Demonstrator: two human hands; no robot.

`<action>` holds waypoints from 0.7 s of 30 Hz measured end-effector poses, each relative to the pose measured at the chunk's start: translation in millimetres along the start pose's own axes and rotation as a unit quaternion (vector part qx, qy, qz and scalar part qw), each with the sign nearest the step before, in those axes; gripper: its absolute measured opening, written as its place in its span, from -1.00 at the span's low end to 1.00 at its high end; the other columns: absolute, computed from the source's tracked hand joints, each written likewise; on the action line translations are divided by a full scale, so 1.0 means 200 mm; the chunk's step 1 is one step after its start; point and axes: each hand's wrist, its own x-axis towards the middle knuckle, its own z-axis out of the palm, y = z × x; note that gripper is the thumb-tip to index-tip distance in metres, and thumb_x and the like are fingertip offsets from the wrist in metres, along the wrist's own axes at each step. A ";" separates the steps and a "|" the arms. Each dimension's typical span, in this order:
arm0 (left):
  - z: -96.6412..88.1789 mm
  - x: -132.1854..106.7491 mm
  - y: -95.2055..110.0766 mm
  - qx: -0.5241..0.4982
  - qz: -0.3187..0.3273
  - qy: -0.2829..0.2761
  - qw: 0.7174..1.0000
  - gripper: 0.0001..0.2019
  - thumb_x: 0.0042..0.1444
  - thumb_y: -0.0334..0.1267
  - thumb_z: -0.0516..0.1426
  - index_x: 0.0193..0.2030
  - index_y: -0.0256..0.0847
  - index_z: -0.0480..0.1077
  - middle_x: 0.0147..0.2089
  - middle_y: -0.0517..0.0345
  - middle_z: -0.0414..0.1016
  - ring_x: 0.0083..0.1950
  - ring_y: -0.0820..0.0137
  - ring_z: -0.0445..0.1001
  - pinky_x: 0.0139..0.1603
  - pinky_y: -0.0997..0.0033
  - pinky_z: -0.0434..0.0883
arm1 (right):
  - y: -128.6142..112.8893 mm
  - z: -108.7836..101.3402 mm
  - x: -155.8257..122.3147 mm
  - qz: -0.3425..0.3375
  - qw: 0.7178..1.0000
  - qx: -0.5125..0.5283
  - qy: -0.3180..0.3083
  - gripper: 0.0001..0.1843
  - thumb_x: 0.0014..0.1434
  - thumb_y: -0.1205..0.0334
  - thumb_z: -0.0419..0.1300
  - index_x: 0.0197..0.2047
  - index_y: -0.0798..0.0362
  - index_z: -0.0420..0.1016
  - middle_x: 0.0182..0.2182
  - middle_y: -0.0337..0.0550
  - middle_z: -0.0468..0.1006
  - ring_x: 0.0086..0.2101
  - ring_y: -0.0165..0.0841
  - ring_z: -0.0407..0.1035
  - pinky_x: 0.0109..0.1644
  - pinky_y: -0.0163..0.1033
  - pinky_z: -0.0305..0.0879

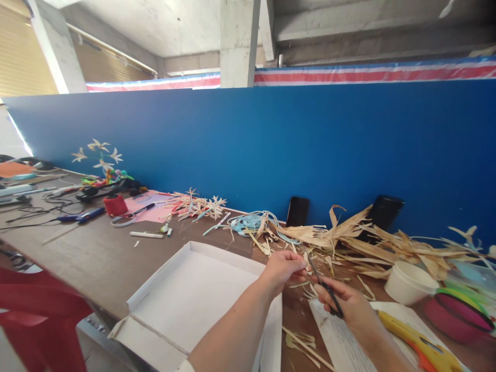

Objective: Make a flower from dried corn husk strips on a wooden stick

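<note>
My right hand (349, 302) is closed around the black handles of a pair of scissors (322, 283), blades pointing up and left. My left hand (284, 267) pinches a thin strip of dried husk right at the scissor blades. Both hands hover over the brown table (96, 258), just right of a shallow white cardboard box lid (194, 299). A pile of dried corn husks (372, 243) lies directly behind the hands.
A white cup (408, 281), pink bowl (457, 315) and yellow glue gun (418, 343) sit at the right. Two dark phones (297, 212) lean on the blue partition (271, 144). Husk flowers (199, 206), a red thread spool (115, 205), pink paper, tools and cables lie at the left; a red chair (42, 310) stands nearby.
</note>
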 end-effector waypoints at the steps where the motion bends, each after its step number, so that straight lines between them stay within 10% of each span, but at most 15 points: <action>1: 0.00 0.00 0.00 0.000 -0.001 0.000 1.000 -0.71 -0.28 -0.21 0.30 -0.46 -0.37 0.37 -0.47 0.07 0.44 -0.53 0.56 0.37 -0.50 0.56 0.39 | 0.00 0.00 0.00 0.000 1.000 0.002 -0.001 -0.51 -0.21 0.04 0.31 -0.16 0.08 0.56 -0.61 -0.23 0.43 -0.57 -0.43 0.22 -0.49 -0.30 0.20; 21: 0.01 -0.01 0.01 0.000 -0.017 0.003 1.000 -0.72 -0.27 -0.22 0.30 -0.46 -0.36 0.37 -0.44 0.08 0.46 -0.53 0.58 0.36 -0.50 0.57 0.38 | -0.03 0.01 -0.02 -0.007 1.000 -0.015 0.016 -0.52 -0.23 0.02 0.31 -0.20 0.06 0.57 -0.63 -0.24 0.41 -0.59 -0.44 0.18 -0.51 -0.32 0.18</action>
